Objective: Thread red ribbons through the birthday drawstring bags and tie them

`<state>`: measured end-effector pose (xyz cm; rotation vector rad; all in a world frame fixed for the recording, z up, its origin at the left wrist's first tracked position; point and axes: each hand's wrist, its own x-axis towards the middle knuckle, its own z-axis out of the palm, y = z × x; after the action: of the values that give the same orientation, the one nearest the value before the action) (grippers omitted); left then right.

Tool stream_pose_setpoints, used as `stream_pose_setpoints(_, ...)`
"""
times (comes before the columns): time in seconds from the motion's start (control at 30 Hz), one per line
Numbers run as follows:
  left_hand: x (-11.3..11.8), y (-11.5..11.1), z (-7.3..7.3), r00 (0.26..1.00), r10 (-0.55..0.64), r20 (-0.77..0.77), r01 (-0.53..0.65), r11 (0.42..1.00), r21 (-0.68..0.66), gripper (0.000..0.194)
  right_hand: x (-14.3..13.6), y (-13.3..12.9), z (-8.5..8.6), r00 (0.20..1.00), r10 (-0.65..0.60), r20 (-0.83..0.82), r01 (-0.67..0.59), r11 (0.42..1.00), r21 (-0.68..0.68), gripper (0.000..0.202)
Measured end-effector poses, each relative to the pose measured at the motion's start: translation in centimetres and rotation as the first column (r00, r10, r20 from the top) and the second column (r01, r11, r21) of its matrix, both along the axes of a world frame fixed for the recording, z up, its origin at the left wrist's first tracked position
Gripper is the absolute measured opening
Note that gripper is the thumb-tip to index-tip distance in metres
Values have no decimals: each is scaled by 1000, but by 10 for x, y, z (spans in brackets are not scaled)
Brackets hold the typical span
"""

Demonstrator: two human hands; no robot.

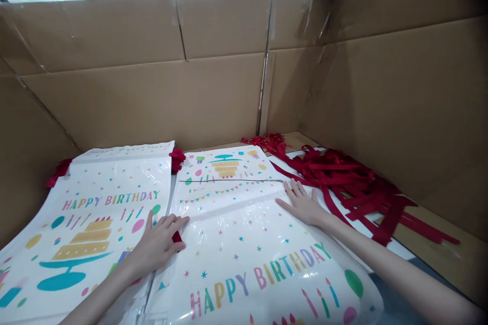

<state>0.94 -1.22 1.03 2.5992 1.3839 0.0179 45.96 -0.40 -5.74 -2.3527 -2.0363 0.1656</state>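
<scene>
My left hand rests at the left edge of a white plastic bag printed with HAPPY BIRTHDAY. Its thumb and forefinger are apart, and a dark red bit of ribbon shows between them; I cannot tell whether it is held or lies beneath. My right hand lies flat with fingers spread on the upper right of the same bag. Just beyond its fingertips a thin dark wire stretches across the printed sheet. Glossy film covers the bag, whose lower right edge bulges up.
A second white birthday bag lies at left, with red ribbon sticking out on both sides. Heaped at right is a tangle of red ribbons. Tall cardboard walls surround the back and sides.
</scene>
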Motion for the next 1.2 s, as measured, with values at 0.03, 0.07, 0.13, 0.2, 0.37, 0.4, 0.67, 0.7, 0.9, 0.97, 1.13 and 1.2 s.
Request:
stream_pose_setpoints(0.03,0,1,2,1000,-13,5,13,1000,0,46,-2,1,2,999,-10,35,8,998,56,82)
stream_pose_setpoints(0.07,0,3,5,1000,-29,9,29,1000,-3,44,-6,1,6,998,-7,62,-1,992,128,77)
stream_pose_setpoints(0.13,2,10,11,998,-58,11,58,998,-21,38,-19,1,18,994,90,61,-103,962,253,63)
stream_pose_setpoints(0.2,7,19,16,996,-86,11,86,996,-30,34,-38,1,32,951,307,-27,-287,913,292,51)
stream_pose_setpoints(0.37,22,50,12,990,-143,17,142,990,16,35,-84,17,50,734,638,-234,-580,768,273,31)
stream_pose_setpoints(0.4,25,58,9,990,-137,21,136,991,19,36,-88,25,48,728,643,-237,-586,764,270,29)
stream_pose_setpoints(0.67,28,117,-5,997,-9,74,14,997,-69,45,-53,116,36,856,489,-169,-476,872,116,35)
stream_pose_setpoints(0.7,29,123,-4,997,9,71,-2,995,-96,45,-48,123,36,865,473,-166,-465,881,89,34)
stream_pose_setpoints(0.9,34,151,-9,990,76,118,-44,966,-255,33,-35,140,34,853,473,-221,-488,873,-19,24)
stream_pose_setpoints(0.97,34,154,-14,987,70,145,-29,964,-264,22,-34,143,31,826,505,-251,-523,852,-6,21)
stream_pose_setpoints(1.13,33,146,-20,972,90,218,-46,979,-198,14,-32,142,35,774,544,-324,-566,824,32,14)
stream_pose_setpoints(1.2,33,140,-16,963,86,254,-50,988,-143,11,-32,138,42,772,551,-316,-565,823,55,12)
